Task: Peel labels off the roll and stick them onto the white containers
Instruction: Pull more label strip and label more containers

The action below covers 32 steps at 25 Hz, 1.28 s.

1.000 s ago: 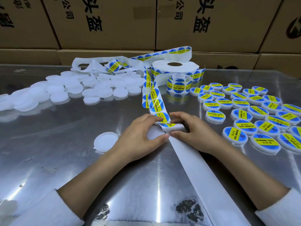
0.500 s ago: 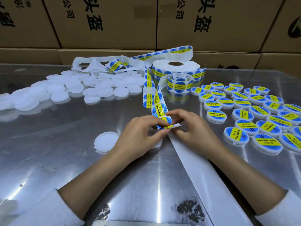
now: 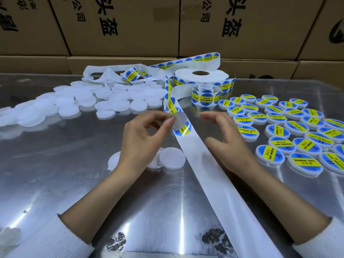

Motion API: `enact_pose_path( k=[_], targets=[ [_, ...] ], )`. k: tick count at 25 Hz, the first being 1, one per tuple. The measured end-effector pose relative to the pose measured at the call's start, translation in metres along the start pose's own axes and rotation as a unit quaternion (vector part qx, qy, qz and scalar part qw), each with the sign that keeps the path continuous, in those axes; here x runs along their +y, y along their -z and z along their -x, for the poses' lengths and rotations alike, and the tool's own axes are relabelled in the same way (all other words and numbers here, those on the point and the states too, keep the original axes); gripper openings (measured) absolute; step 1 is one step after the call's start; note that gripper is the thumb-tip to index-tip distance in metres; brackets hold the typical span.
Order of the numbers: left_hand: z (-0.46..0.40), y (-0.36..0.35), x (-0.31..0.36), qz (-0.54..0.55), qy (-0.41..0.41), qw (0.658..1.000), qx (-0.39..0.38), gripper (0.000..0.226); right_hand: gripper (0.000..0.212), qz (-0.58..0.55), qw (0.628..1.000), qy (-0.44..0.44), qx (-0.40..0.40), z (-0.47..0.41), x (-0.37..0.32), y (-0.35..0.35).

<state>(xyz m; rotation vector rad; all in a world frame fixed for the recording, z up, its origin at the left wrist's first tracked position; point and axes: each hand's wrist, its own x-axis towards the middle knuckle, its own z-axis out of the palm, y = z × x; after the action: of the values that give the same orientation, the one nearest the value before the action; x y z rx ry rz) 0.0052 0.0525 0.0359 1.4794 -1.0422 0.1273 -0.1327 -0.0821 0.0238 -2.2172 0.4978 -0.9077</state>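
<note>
Head view: left hand (image 3: 138,144) pinches a peeled label (image 3: 179,118) at twelve o'clock above bare white containers (image 3: 172,158); right hand (image 3: 221,140), fingers released, holds nothing. Next, probably, pressing it centred onto one container.

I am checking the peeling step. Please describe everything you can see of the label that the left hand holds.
The peeled label is a round disc seen from its pale, slightly shiny back, so its print is hidden. The left hand pinches its left edge between thumb and fingertips, holding it above the backing strip, just over the next blue and yellow label. The right hand does not touch it.
</note>
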Motion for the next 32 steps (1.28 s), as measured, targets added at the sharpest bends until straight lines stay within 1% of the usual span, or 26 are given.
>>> enact_pose_path(
  k=[2,3,4,5,7,10,12,14,16,17,19,21,22,24,26,27,28,29,31,32],
  targets=[
    [0.002,-0.001,0.003,-0.013,-0.032,0.999,-0.010,0.007,0.022,-0.050,0.997,0.002,0.054,-0.002,-0.007,0.002],
    [0.003,-0.001,0.004,-0.022,-0.052,0.998,-0.022,0.004,0.014,-0.058,0.996,-0.001,0.062,-0.003,-0.008,0.002],
    [0.004,-0.002,0.005,-0.034,-0.072,0.996,-0.036,0.004,0.020,-0.061,0.996,-0.010,0.059,-0.003,-0.008,0.002],
    [0.005,-0.003,0.006,-0.048,-0.091,0.994,-0.048,0.010,0.028,-0.070,0.996,-0.023,0.044,-0.002,-0.009,0.002],
    [0.006,-0.004,0.006,-0.067,-0.119,0.988,-0.068,0.018,0.038,-0.103,0.993,-0.058,-0.002,-0.001,-0.013,0.002],
    [0.006,-0.002,0.008,-0.071,-0.131,0.986,-0.069,0.023,0.048,-0.149,0.982,-0.077,-0.091,-0.001,-0.014,0.000],
    [0.005,-0.002,0.008,-0.069,-0.136,0.986,-0.068,0.028,0.048,-0.189,0.970,-0.091,-0.124,-0.001,-0.013,0.000],
    [0.004,-0.002,0.008,-0.071,-0.142,0.984,-0.077,0.030,0.037,-0.238,0.957,-0.112,-0.122,-0.001,-0.013,0.000],
    [0.003,-0.001,0.006,-0.086,-0.142,0.982,-0.095,0.031,0.018,-0.297,0.940,-0.131,-0.104,0.000,-0.014,0.002],
    [0.002,-0.001,0.004,-0.101,-0.135,0.979,-0.112,0.034,0.018,-0.314,0.935,-0.135,-0.088,0.000,-0.013,0.003],
    [0.001,0.001,0.000,-0.133,-0.099,0.973,-0.163,0.044,0.025,-0.323,0.934,-0.140,-0.052,-0.001,-0.011,0.004],
    [0.001,0.004,-0.003,-0.169,-0.072,0.958,-0.219,0.059,0.025,-0.327,0.933,-0.147,-0.023,-0.002,-0.010,0.004],
    [0.001,0.006,-0.005,-0.198,-0.067,0.946,-0.249,0.069,0.024,-0.328,0.933,-0.149,-0.011,-0.002,-0.010,0.005],
    [-0.001,0.011,-0.010,-0.263,-0.051,0.911,-0.312,0.088,0.019,-0.323,0.935,-0.147,0.007,-0.003,-0.010,0.006],
    [-0.004,0.018,-0.014,-0.314,-0.009,0.880,-0.356,0.100,0.019,-0.320,0.936,-0.143,0.010,-0.003,-0.010,0.006],
    [-0.006,0.020,-0.016,-0.324,0.012,0.874,-0.363,0.101,0.019,-0.322,0.936,-0.142,0.008,-0.003,-0.010,0.005],
    [-0.007,0.021,-0.018,-0.326,0.025,0.872,-0.363,0.097,0.018,-0.325,0.935,-0.140,0.004,-0.003,-0.009,0.005],
    [-0.007,0.021,-0.019,-0.325,0.025,0.874,-0.360,0.088,0.016,-0.327,0.935,-0.138,0.001,-0.003,-0.009,0.004],
    [-0.007,0.020,-0.020,-0.324,0.006,0.879,-0.348,0.070,0.015,-0.330,0.934,-0.137,-0.003,-0.003,-0.009,0.005],
    [-0.006,0.019,-0.020,-0.318,-0.007,0.886,-0.337,0.064,0.016,-0.334,0.933,-0.136,-0.003,-0.003,-0.010,0.005]
  ],
)
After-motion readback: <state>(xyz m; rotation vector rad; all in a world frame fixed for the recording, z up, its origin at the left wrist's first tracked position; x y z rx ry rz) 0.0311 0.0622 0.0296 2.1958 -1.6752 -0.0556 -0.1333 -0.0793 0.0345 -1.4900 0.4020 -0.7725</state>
